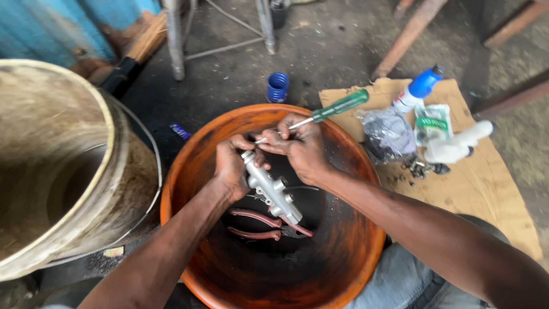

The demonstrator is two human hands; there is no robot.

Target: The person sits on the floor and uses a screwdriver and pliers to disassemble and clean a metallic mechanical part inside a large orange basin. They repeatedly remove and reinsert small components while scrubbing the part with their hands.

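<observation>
- The silver metal cylinder part sits over the big orange bowl, its far end in the left hand.
- The left hand wraps tight around it.
- The right hand grips a green-handled screwdriver, tip at the part's far end.
- Red-handled pliers lie in the bowl, near the part.
</observation>
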